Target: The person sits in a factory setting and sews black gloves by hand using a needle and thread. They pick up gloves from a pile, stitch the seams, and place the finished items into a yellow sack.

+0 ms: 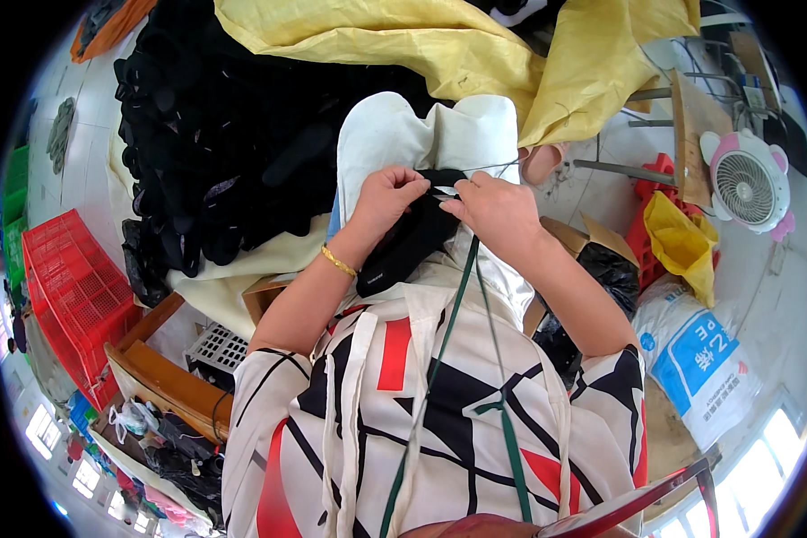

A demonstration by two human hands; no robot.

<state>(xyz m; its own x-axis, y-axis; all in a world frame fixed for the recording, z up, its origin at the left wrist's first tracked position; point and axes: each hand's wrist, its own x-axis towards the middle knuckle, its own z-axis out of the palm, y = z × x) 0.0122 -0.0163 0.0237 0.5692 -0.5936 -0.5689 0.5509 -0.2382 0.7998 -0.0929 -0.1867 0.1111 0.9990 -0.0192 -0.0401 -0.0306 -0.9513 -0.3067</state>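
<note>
Over my lap, a black sock [402, 255] hangs between my hands, its upper edge bent round near my fingertips. My left hand [391, 199], with a gold bracelet at the wrist, is closed in a pinch on the sock's edge. Facing it, my right hand [496, 208] is closed round a small tool with a pointed metal blade [442, 196]; its handle is hidden in the palm. The blade lies close to the sock and my left fingertips. A green cord [457, 300] runs from my neck up to the right hand. White cloth [378, 125] covers my knees.
A large heap of black socks [242, 117] lies beyond my left knee, beside yellow sheeting [368, 34]. Red crates [81, 287] and a wooden drawer [166, 381] stand left. Rightward are a fan [746, 186], a yellow bag [680, 238], an open carton [565, 235] and a white-blue sack [698, 363].
</note>
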